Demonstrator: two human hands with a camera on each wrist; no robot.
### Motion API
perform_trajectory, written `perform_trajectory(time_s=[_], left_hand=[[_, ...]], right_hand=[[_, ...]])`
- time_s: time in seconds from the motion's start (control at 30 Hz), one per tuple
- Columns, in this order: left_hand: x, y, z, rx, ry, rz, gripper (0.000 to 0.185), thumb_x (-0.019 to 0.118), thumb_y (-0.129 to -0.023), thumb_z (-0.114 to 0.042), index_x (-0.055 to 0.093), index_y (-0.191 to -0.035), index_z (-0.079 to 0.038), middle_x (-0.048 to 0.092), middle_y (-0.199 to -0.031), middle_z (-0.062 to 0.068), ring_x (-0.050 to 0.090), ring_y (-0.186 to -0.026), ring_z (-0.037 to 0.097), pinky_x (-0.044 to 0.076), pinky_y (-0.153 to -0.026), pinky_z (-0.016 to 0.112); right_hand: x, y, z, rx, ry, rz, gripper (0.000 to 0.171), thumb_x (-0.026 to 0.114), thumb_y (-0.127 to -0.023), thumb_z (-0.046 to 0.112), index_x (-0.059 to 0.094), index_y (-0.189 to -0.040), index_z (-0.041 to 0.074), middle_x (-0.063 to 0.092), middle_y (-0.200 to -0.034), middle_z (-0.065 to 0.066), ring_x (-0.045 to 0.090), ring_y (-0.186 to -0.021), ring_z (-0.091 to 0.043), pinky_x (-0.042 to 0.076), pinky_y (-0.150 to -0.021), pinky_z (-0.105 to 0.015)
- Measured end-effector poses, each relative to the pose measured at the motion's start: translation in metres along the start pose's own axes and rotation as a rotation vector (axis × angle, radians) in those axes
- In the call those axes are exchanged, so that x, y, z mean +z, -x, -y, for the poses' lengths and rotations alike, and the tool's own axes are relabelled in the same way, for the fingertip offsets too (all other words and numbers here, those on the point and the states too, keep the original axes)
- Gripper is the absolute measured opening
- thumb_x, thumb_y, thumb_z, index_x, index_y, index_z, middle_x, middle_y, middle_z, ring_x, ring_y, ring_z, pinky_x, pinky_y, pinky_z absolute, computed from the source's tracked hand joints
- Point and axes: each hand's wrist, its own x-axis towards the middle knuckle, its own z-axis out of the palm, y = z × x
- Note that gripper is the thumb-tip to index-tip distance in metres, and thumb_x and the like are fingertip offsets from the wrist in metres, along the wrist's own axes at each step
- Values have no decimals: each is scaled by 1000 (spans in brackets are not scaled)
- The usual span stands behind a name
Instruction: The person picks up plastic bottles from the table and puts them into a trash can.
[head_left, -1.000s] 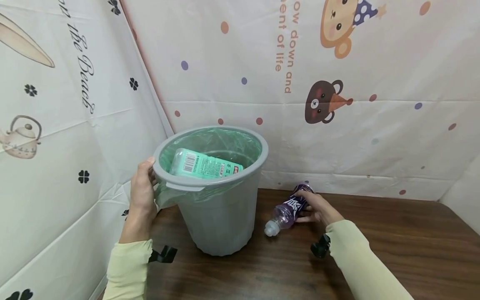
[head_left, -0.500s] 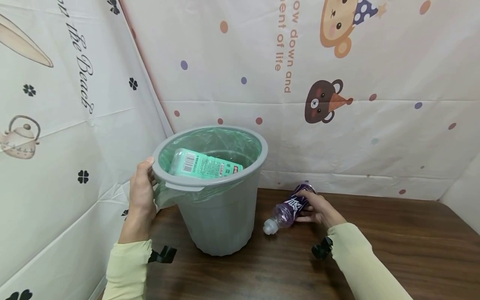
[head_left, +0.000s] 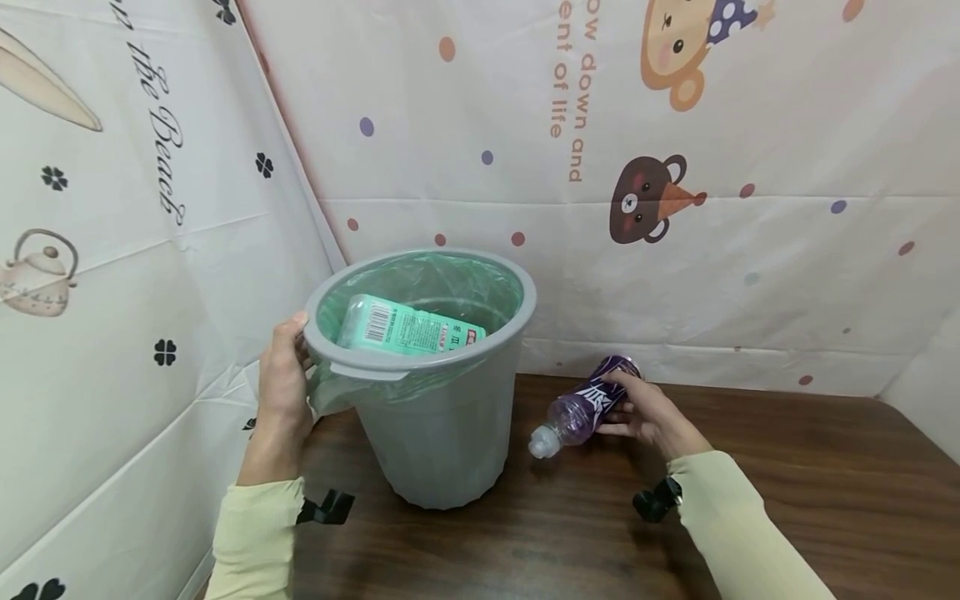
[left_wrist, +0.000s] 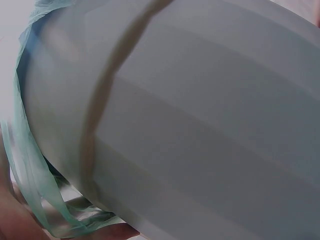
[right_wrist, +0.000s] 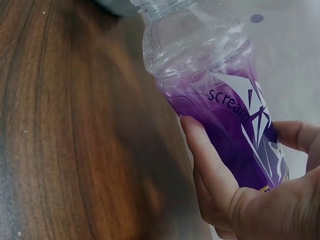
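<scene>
Pickup of the purple bottle [head_left: 583,407] looks to be the step in hand. Right of centre in the head view, the right hand [head_left: 647,414] has its fingers curled around the labelled body of the bottle, thumb on one side and fingers on the other, as the right wrist view shows close up [right_wrist: 220,130]. The bottle lies tilted, its white cap end pointing lower left toward the bin and seemingly raised just off the wooden table [head_left: 787,492]. Left of centre, the left hand [head_left: 285,392] grips the rim of the grey bin [head_left: 442,433], thumb hooked over the edge by the green liner [head_left: 450,283]; its other fingers are hidden behind the wall. A green packet [head_left: 408,329] already leans inside. By my judgement, the next move calls for lifting the bottle clear of the rim, then over the opening, while the left hand steadies the bin.
</scene>
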Motion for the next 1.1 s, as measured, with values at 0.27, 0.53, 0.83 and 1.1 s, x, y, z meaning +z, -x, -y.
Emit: perform_trajectory(time_s=[0.27, 0.53, 0.83, 1.1], left_hand=[[0, 1, -1, -11, -3, -3, 42, 46, -110, -44, 73, -91, -20, 68, -89, -6, 55, -97, 16, 30, -96, 37], [-3, 0, -3, -19, 34, -4, 41, 48, -110, -43, 73, -89, -20, 69, -84, -8, 57, -89, 14, 33, -92, 34], [-2, 1, -2, -20, 29, 10, 42, 47, -110, -44, 74, -91, -18, 70, -85, -7, 58, -90, 15, 32, -94, 35], [-1, 1, -1, -15, 29, 12, 42, 46, -110, -42, 75, -90, -19, 70, -84, -7, 57, -91, 15, 31, -95, 36]], right_hand=[[6, 9, 11, -42, -2, 44, 81, 56, -107, 24, 5, -164, 0, 38, -144, -29, 61, -109, -36, 60, -84, -51], [20, 22, 31, -78, -40, 82, 85, 52, -109, 25, -9, -166, 7, 24, -156, -31, 28, -148, -49, 59, -89, -50], [27, 40, 50, -119, -57, 121, 80, 52, -108, 26, -2, -163, 7, 33, -143, -22, 40, -134, -39, 58, -90, -49], [32, 56, 66, -149, -134, 218, 80, 53, -107, 25, -4, -163, 16, 30, -145, -21, 36, -138, -42, 56, -94, -50]])
